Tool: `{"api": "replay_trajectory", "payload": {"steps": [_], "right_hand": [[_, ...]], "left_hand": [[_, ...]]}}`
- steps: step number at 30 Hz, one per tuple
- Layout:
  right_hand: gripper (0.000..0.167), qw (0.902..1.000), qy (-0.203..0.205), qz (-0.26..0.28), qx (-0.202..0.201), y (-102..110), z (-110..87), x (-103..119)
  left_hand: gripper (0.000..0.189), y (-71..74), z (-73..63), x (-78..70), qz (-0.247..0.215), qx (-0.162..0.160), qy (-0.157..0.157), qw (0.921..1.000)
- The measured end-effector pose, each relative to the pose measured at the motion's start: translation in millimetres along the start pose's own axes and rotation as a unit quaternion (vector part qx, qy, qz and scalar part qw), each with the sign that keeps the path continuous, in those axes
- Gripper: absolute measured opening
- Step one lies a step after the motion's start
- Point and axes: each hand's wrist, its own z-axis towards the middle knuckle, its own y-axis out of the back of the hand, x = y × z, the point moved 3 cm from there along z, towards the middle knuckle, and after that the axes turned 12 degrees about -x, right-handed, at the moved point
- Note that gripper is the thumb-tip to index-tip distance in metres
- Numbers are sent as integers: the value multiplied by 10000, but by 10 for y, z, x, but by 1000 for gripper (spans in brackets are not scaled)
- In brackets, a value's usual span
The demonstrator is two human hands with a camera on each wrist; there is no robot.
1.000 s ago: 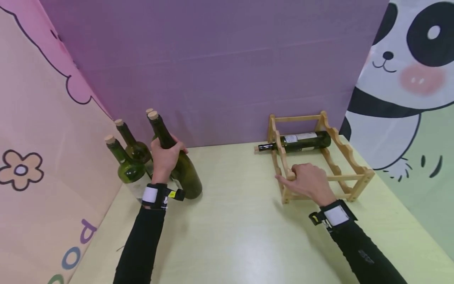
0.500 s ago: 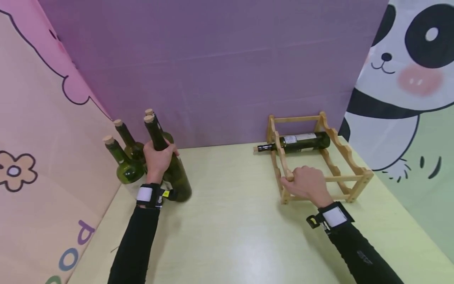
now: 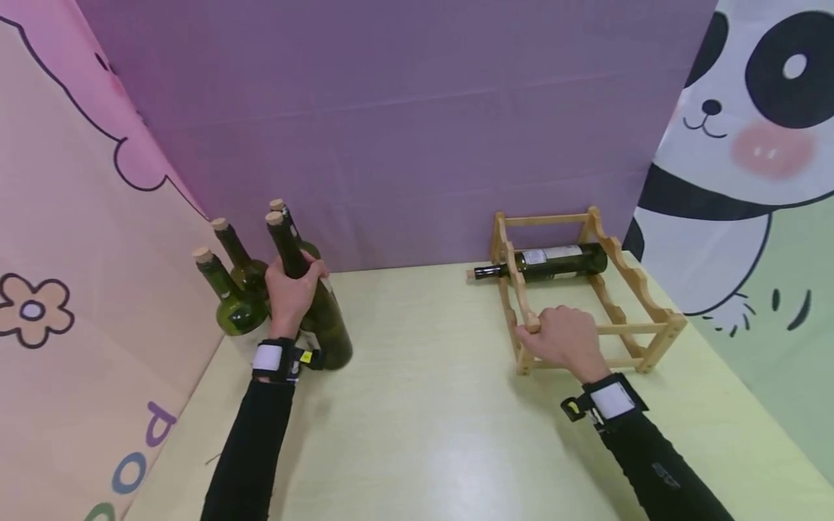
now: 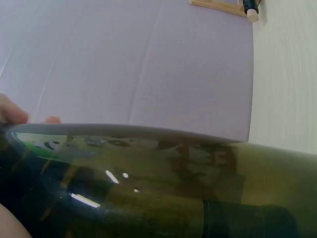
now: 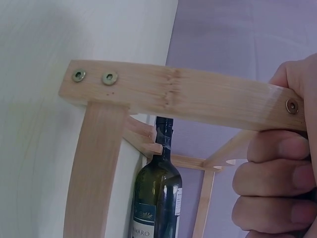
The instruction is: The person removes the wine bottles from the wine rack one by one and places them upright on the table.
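In the head view my left hand [image 3: 291, 293] grips a dark green corked wine bottle [image 3: 331, 329] round its shoulder, just below the neck. The left wrist view shows that bottle's glass side [image 4: 148, 173] filling the lower half, with fingertips [image 4: 15, 111] at its left end. My right hand [image 3: 565, 336] holds the near front corner of a wooden wine rack [image 3: 641, 329]; in the right wrist view its curled fingers [image 5: 270, 183] wrap the rack's end post. One labelled wine bottle [image 3: 554, 260] lies across the rack's far slot, its corked neck poking out to the left.
Left of my left hand stand two corked green bottles [image 3: 241, 311], one behind the other. Another corked bottle [image 3: 306, 246] stands just behind the held one. A purple backdrop [image 3: 417, 145] rises behind the pale table [image 3: 417, 420], and printed panels flank both sides.
Over the past second my left hand has moved slightly left with the bottle, which now stands more upright among the others. My right hand stays on the rack.
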Motion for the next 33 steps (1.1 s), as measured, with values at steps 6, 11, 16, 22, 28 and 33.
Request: {"api": "replay_trajectory", "payload": {"steps": [6, 11, 16, 22, 28, 33], "right_hand": [[55, 9999, 48, -23, -157, -37, -4, 5], [55, 9994, 101, -57, -321, -46, 3, 8], [56, 9987, 166, -91, -463, -39, 11, 19], [56, 9982, 195, -122, -550, -26, 2, 23], [56, 9988, 82, -169, -451, -20, -6, -2], [57, 9992, 40, -161, -356, -34, -19, -12]], "left_hand": [[38, 41, -17, -17, -413, 250, -226, 9986], [51, 90, -29, -25, -549, 593, -160, 9966], [70, 164, -91, -13, -419, 553, -361, 9969], [91, 245, -274, -41, -380, 278, -743, 9961], [101, 261, -523, -282, -832, 40, -1555, 9843], [108, 239, -756, -499, -1155, -64, -2155, 9696]]}}
